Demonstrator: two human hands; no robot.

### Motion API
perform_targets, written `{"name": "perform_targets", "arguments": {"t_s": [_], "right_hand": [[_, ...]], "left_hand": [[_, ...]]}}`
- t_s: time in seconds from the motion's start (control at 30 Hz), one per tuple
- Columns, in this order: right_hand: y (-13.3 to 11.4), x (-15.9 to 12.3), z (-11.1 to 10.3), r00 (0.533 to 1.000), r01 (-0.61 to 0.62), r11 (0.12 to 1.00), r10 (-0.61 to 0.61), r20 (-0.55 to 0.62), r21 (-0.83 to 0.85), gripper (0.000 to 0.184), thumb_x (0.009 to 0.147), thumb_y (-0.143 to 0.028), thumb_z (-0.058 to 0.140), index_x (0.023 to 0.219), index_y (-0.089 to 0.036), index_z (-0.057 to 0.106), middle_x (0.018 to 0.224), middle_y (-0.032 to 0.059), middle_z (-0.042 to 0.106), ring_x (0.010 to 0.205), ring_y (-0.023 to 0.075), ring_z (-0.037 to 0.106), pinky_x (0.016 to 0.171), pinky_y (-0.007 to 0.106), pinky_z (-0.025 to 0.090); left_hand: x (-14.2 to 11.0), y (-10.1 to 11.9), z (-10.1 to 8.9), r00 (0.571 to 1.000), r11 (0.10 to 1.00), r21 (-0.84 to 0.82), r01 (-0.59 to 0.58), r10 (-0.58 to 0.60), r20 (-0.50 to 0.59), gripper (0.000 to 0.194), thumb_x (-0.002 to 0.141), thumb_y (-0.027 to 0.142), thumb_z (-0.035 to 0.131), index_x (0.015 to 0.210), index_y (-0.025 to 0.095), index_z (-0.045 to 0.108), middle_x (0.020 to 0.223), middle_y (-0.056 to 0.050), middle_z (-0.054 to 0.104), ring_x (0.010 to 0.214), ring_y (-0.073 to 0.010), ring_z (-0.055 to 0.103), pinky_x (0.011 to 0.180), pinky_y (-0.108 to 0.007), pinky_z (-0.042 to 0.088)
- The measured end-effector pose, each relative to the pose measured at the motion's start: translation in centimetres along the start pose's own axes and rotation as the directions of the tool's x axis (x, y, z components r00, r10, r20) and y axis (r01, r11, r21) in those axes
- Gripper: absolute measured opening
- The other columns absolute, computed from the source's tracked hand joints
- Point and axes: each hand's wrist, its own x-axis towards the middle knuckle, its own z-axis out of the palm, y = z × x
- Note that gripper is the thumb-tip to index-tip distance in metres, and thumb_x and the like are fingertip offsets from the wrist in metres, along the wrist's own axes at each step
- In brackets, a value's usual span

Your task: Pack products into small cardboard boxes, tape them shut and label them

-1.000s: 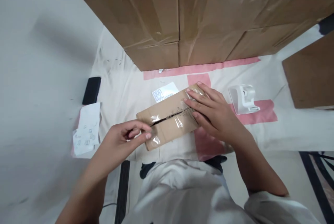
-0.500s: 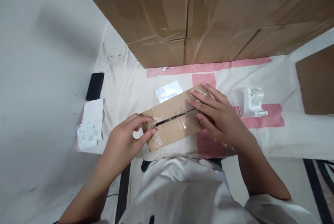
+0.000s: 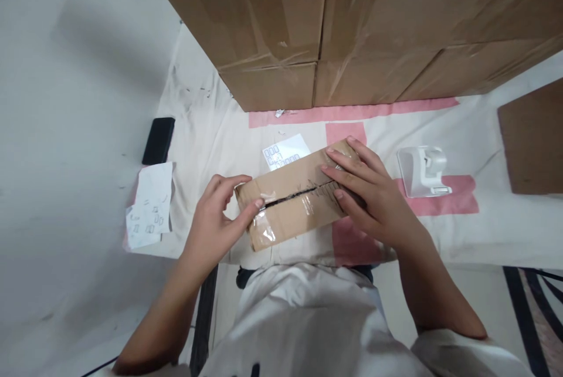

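And there, beyond the small carton (image 3: pixel 284 218), loomed the big taped boxes (image 3: pixel 272 31), filling the top of the view. Underneath ran the cloth-covered table (image 3: pixel 206 154), with the carton near its front edge, tilted up toward the right. Well off to the carton's right stood a plain brown box (image 3: pixel 532 142).

Now the hands! The right hand (image 3: pixel 373 195) spread over the carton's right end, fingers slightly apart; how hard it pressed, nobody could tell. The left hand (image 3: pixel 215 213) had its thumb on top by the left end, forefinger at the far left corner, the two well apart; whether they squeezed was unclear.

Right of the carton waited a white tape dispenser (image 3: pixel 413 175); to its left, marked papers (image 3: pixel 152 198) and, farther back, a dark slab (image 3: pixel 158 141). A printed slip (image 3: pixel 288 148) peeked out behind it.

Here was the danger: a dark slit (image 3: pixel 290 196) gaped along the top, and a lopsided push from the right hand could widen it. The left thumb, right by the shiny tape, could snag and wrinkle it. Any slide backward could drag that slip along or crease it.
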Motion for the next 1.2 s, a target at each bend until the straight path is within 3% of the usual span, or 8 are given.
{"name": "perform_targets", "arguments": {"t_s": [0.27, 0.4, 0.53, 0.7, 0.83, 0.93, 1.07, 1.2], "right_hand": [[-4.3, -2.5, 2.1, 1.000, -0.017, 0.994, 0.018, -0.008, 0.105, 0.048, 0.095, -0.025, 0.058, 0.142, -0.029, 0.055, 0.163, 0.0053, 0.039, 0.156, 0.0383, 0.019, 0.122, 0.068, 0.028], [-6.0, -4.3, 3.6, 0.989, -0.008, 0.970, 0.044, -0.143, 0.244, 0.046, 0.094, -0.033, 0.056, 0.140, -0.031, 0.054, 0.160, 0.0087, 0.039, 0.147, 0.0379, 0.039, 0.113, 0.064, 0.043], [-2.7, -2.3, 4.9, 0.938, -0.139, 0.944, 0.222, -0.265, 0.298, 0.031, 0.100, -0.031, 0.046, 0.127, -0.031, 0.060, 0.134, 0.0103, 0.061, 0.127, 0.0304, 0.058, 0.105, 0.055, 0.051], [3.1, 3.9, 8.3, 0.943, -0.301, 0.940, 0.318, 0.093, -0.157, 0.065, 0.092, -0.042, 0.061, 0.150, -0.016, 0.043, 0.153, 0.0201, 0.048, 0.141, 0.0401, 0.039, 0.112, 0.060, 0.036], [4.0, 6.7, 10.9, 0.892, -0.183, 0.909, 0.313, 0.326, -0.375, 0.089, 0.085, -0.049, 0.070, 0.159, -0.019, 0.031, 0.167, 0.0190, 0.026, 0.151, 0.0468, 0.018, 0.116, 0.068, 0.018], [3.6, 7.4, 11.3, 0.893, -0.123, 0.918, 0.267, 0.361, -0.377, 0.086, 0.084, -0.051, 0.071, 0.157, -0.021, 0.035, 0.158, 0.0178, 0.041, 0.146, 0.0442, 0.027, 0.116, 0.067, 0.016], [3.7, 7.4, 10.3, 0.914, -0.159, 0.931, 0.265, 0.308, -0.327, 0.071, 0.088, -0.035, 0.066, 0.152, -0.016, 0.042, 0.139, 0.0185, 0.057, 0.130, 0.0392, 0.047, 0.110, 0.061, 0.032], [4.8, 5.9, 8.9, 0.944, -0.309, 0.949, 0.299, 0.136, 0.060, 0.055, 0.091, -0.025, 0.056, 0.145, -0.019, 0.048, 0.141, 0.0144, 0.057, 0.128, 0.0297, 0.054, 0.108, 0.049, 0.044]], "left_hand": [[-1.6, -2.9, -1.2, 0.989, 0.985, -0.153, 0.084, -0.064, 0.129, 0.038, 0.091, 0.048, 0.065, 0.124, 0.030, 0.059, 0.125, -0.005, 0.059, 0.119, -0.0244, 0.059, 0.094, -0.035, 0.054], [-2.9, -6.5, -2.7, 0.973, 0.930, -0.312, 0.196, -0.147, 0.176, 0.036, 0.091, 0.046, 0.067, 0.122, 0.028, 0.059, 0.133, -0.007, 0.064, 0.124, -0.0296, 0.060, 0.100, -0.043, 0.053], [-4.2, -10.6, -3.0, 0.982, 0.866, -0.462, 0.191, -0.163, 0.099, 0.030, 0.089, 0.046, 0.070, 0.114, 0.033, 0.058, 0.130, -0.002, 0.066, 0.126, -0.0308, 0.059, 0.106, -0.050, 0.049], [-6.1, -13.8, -2.1, 0.935, 0.808, -0.526, 0.266, -0.349, -0.062, 0.049, 0.077, 0.066, 0.074, 0.109, 0.034, 0.058, 0.109, 0.002, 0.065, 0.105, -0.0262, 0.061, 0.088, -0.040, 0.055], [-7.1, -14.7, -2.8, 0.901, 0.817, -0.512, 0.267, -0.400, -0.168, 0.044, 0.077, 0.064, 0.074, 0.105, 0.035, 0.058, 0.099, 0.004, 0.062, 0.092, -0.0223, 0.059, 0.078, -0.035, 0.055], [-7.2, -15.0, -4.0, 0.880, 0.829, -0.491, 0.267, -0.418, -0.226, 0.033, 0.081, 0.059, 0.073, 0.102, 0.037, 0.059, 0.097, 0.007, 0.062, 0.088, -0.0180, 0.058, 0.076, -0.031, 0.054], [-6.3, -15.0, -5.3, 0.852, 0.810, -0.514, 0.283, -0.458, -0.253, 0.029, 0.083, 0.056, 0.074, 0.100, 0.037, 0.061, 0.095, 0.008, 0.062, 0.085, -0.0141, 0.056, 0.074, -0.026, 0.053], [-4.5, -14.0, -5.9, 0.835, 0.761, -0.566, 0.317, -0.508, -0.214, 0.033, 0.078, 0.057, 0.078, 0.097, 0.034, 0.064, 0.093, 0.007, 0.065, 0.082, -0.0154, 0.056, 0.068, -0.026, 0.051]]}}
